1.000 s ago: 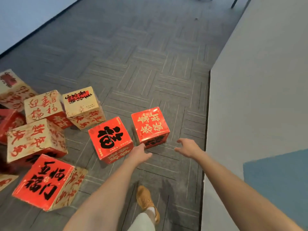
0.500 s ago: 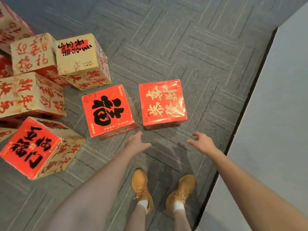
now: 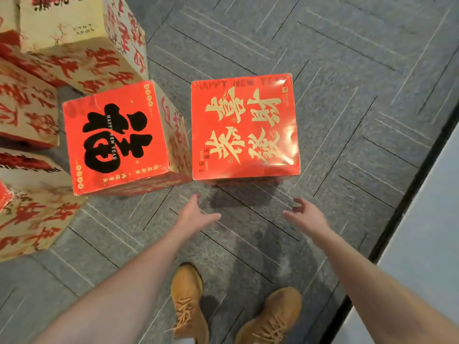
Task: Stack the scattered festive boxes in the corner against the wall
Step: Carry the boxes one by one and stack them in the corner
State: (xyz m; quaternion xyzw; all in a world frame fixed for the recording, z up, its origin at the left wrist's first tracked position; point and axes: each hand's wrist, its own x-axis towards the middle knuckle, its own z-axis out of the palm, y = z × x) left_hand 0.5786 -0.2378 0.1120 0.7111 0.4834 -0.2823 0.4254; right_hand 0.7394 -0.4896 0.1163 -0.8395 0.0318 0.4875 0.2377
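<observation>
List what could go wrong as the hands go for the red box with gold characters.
The black-character box sits right against the gold-character box, so the left hand may not fit between them. The right hand is also open and short of it. The glossy top might slip.

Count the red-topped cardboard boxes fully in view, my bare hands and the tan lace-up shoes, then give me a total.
Red-topped cardboard boxes fully in view: 2 (black-character box, gold-character box)
Bare hands: 2 (left hand, right hand)
Tan lace-up shoes: 2 (left shoe, right shoe)
Total: 6
</observation>
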